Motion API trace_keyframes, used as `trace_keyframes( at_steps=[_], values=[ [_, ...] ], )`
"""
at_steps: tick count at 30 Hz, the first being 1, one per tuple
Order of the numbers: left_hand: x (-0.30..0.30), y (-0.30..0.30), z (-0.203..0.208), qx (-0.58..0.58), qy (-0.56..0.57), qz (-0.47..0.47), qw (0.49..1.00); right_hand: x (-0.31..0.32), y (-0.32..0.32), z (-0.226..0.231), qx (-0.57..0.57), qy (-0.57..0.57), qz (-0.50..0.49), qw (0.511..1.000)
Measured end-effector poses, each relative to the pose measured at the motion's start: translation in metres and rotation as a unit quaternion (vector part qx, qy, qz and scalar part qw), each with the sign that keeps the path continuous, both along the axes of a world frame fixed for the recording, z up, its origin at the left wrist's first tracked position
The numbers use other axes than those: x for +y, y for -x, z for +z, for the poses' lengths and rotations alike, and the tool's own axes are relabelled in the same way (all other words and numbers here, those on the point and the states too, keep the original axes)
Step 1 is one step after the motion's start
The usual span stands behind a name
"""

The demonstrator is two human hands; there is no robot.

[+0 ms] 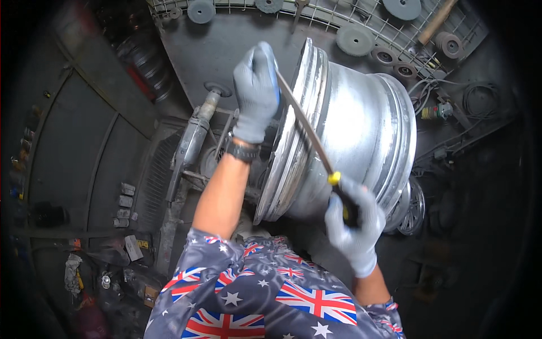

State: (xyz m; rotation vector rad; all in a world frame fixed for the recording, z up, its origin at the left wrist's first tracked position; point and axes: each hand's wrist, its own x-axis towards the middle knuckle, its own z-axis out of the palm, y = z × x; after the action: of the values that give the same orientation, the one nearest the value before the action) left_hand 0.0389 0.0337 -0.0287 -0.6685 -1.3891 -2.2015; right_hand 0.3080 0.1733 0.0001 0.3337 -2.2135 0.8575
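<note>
While the big silver wheel rim (355, 113) lies on its side in the middle of the scene, its open edges facing left and right, a long flat file (307, 124) slants across its left lip, from far left to near right. I can't tell exactly where the file meets the metal.

I have both hands on the file, in grey knit gloves. My left hand (257, 90) is clenched at the far end, thumb side up, beside the rim's far left edge; that arm reaches well forward, and a dark watch (244, 151) sits at the wrist. My right hand (358, 226) is wrapped round the black handle, just behind its yellow collar, low in front of the rim's near right side, with the elbow bent close to my body.

Left of the rim, a metal cylinder (192, 141) leans at a slant, and my left forearm covers part of the framework beside it. Beyond the rim, a grey panel (226, 51) rises to a wire grid (333, 14) hung with abrasive discs (355, 40) and a wooden-handled hammer (437, 21). Cables (480, 99) coil at far right; nearer, a spoked wheel (415, 209) is partly hidden behind the rim.
</note>
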Motion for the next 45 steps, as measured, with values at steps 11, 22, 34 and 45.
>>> trace_keyframes(
  at_steps=[11, 22, 34, 45],
  values=[
    [0.005, -0.009, 0.004, 0.0, -0.015, 0.029, 0.999, 0.002, -0.004, -0.003, -0.002, 0.007, 0.0, 1.0],
    [-0.007, 0.006, 0.01, -0.015, 0.007, 0.056, 0.998, -0.004, 0.017, 0.003, 0.012, -0.023, 0.0, 1.0],
    [-0.013, 0.018, 0.028, -0.001, 0.028, 0.062, 0.998, -0.003, 0.045, 0.003, 0.034, 0.035, 0.015, 0.999],
    [-0.016, 0.026, 0.027, -0.014, 0.04, 0.062, 0.997, -0.005, 0.044, 0.005, 0.032, 0.035, 0.022, 0.999]
  ],
)
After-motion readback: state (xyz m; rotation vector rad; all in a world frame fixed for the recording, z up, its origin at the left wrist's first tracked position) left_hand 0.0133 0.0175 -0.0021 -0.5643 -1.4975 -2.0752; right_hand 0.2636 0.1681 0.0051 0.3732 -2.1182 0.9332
